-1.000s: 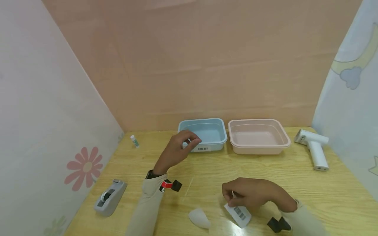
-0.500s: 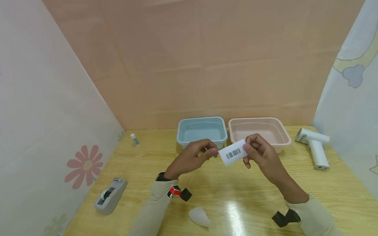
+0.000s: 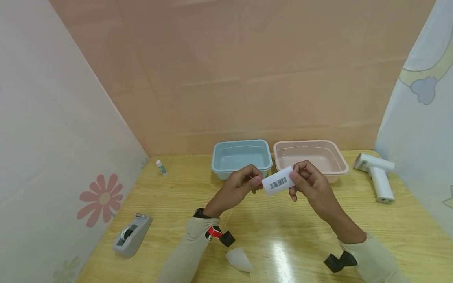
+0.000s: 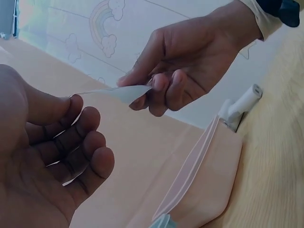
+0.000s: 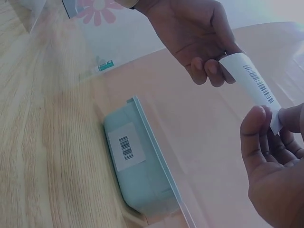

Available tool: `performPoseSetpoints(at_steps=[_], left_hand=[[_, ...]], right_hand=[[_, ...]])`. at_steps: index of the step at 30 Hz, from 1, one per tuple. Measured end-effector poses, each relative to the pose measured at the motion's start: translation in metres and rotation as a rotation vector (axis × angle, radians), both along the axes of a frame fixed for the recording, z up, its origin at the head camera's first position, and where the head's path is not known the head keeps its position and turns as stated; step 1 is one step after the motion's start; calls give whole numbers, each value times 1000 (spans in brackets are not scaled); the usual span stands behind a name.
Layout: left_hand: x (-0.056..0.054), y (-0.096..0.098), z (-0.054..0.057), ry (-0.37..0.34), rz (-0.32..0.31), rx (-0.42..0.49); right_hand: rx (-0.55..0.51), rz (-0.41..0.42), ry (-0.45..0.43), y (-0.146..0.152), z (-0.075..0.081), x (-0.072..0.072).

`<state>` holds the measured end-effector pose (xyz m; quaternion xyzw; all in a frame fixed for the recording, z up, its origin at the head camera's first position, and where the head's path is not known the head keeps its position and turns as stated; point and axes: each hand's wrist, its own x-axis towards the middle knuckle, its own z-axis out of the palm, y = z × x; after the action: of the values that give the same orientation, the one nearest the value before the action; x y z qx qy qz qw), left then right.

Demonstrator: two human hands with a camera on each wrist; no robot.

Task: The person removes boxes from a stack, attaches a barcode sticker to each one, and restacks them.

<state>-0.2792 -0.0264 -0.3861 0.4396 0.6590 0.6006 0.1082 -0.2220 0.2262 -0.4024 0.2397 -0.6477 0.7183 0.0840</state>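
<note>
A white barcode label (image 3: pixel 278 181) is stretched between both hands above the table, slightly curved, its printed side toward the head camera. My right hand (image 3: pixel 313 188) pinches its right end between thumb and fingers. At the other end, the left hand (image 3: pixel 235 188) pinches the label's edge with thumb and forefinger, as the left wrist view also shows. Behind the hands stands a blue basin (image 3: pixel 242 155); in the right wrist view a similar barcode label (image 5: pixel 127 147) is stuck on its side. Beside it is a pink basin (image 3: pixel 311 157), partly covered by the right hand.
A grey tape dispenser (image 3: pixel 132 235) sits at the left of the wooden table, with a small glue stick (image 3: pixel 161 167) farther back. A white handheld scanner (image 3: pixel 376 177) lies at the right. Near the front is a curled piece of white paper (image 3: pixel 238 259).
The right hand has lifted the barcode label off the table and brought it up before the basins. My left hand has moved right from the blue basin and taken hold of the label's other end.
</note>
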Motion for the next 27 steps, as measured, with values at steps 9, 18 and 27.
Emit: performPoseSetpoints(at_steps=[9, 18, 27], left_hand=[[5, 11, -7, -100, -63, 117], [9, 20, -14, -190, -94, 152], [13, 27, -18, -370, -152, 198]], right_hand=[[-3, -20, -9, -1, -3, -2], [379, -280, 98, -13, -7, -2], [680, -434, 695, -21, 1, -2]])
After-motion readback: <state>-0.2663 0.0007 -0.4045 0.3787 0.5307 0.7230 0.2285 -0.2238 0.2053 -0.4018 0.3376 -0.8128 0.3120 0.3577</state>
